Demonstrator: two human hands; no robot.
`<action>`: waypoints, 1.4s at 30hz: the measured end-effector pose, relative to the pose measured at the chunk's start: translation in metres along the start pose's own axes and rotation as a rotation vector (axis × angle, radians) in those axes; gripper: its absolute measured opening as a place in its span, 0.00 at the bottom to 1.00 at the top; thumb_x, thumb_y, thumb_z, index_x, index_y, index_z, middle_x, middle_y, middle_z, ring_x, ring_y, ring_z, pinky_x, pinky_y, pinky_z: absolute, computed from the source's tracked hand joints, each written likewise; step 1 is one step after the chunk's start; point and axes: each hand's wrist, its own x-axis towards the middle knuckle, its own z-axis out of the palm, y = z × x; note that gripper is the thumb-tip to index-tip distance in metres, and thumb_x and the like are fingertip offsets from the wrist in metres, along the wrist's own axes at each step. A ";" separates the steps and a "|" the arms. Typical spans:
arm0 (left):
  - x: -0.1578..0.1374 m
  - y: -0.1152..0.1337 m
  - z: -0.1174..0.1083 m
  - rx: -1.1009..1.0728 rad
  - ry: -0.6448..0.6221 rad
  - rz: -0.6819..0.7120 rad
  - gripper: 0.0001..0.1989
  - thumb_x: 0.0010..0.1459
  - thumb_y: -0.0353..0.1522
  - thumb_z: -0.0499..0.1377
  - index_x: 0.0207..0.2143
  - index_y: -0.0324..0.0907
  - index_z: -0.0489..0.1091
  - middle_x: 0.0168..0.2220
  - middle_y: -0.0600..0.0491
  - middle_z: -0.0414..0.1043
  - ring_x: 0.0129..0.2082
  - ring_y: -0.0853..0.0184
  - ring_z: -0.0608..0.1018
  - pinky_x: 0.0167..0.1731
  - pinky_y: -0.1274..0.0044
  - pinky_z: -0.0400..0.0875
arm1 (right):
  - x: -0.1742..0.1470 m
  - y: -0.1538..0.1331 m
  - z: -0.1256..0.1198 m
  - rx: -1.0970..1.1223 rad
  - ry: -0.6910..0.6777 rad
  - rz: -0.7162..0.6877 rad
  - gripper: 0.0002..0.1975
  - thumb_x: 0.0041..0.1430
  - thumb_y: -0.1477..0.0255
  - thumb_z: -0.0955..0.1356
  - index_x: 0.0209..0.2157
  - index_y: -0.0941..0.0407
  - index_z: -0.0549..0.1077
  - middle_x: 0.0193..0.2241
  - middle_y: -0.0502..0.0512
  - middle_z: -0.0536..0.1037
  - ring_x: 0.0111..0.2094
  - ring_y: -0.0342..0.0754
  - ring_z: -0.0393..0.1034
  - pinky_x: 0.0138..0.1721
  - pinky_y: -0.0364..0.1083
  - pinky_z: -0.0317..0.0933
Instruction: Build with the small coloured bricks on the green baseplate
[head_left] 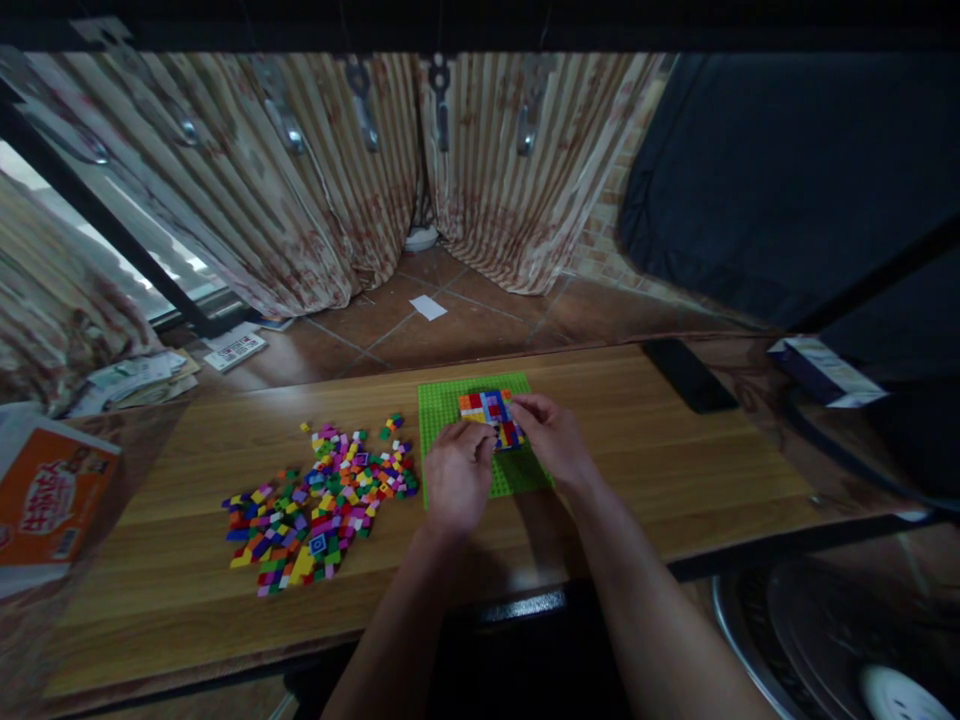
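Observation:
A green studded baseplate [439, 400] lies on the wooden table, with a multicoloured block of toy bricks [491, 405] on its far middle part. My left hand [459, 475] is over the near left of the block, fingers curled in and thumb against them. What those fingertips hold, if anything, is too small to make out. My right hand [553, 435] reaches in from the right, thumb and forefinger closed together at the block's right edge. Whether a brick is between them cannot be seen. Both hands partly cover the block. Left of the plate spreads a pile of loose toy bricks [349, 485].
A black phone [690, 375] lies on the right of the wooden table [600, 530]. An orange and white carton [52, 495] stands off its left end, near stacked papers [139, 382]. A small box [825, 370] is at the far right. Curtains [315, 200] hang beyond the tiled floor.

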 end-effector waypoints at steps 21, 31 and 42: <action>-0.003 0.000 0.005 0.154 0.000 0.020 0.08 0.61 0.30 0.53 0.37 0.43 0.71 0.37 0.51 0.74 0.40 0.65 0.75 0.43 0.74 0.67 | -0.001 -0.001 -0.002 -0.018 -0.037 -0.011 0.15 0.51 0.63 0.70 0.39 0.56 0.76 0.37 0.57 0.81 0.38 0.49 0.76 0.42 0.49 0.68; -0.002 0.001 0.005 0.146 0.014 0.014 0.08 0.61 0.29 0.53 0.35 0.42 0.72 0.35 0.51 0.74 0.38 0.66 0.74 0.41 0.75 0.66 | -0.003 -0.002 -0.002 -0.056 -0.074 0.005 0.18 0.48 0.64 0.71 0.41 0.56 0.75 0.38 0.56 0.80 0.38 0.50 0.75 0.43 0.51 0.68; 0.000 0.002 0.004 0.076 0.036 -0.100 0.05 0.58 0.29 0.56 0.35 0.43 0.72 0.35 0.52 0.76 0.36 0.67 0.76 0.37 0.77 0.67 | -0.007 -0.002 0.004 -0.186 -0.083 -0.093 0.20 0.48 0.69 0.71 0.45 0.56 0.72 0.42 0.57 0.79 0.42 0.50 0.74 0.47 0.52 0.64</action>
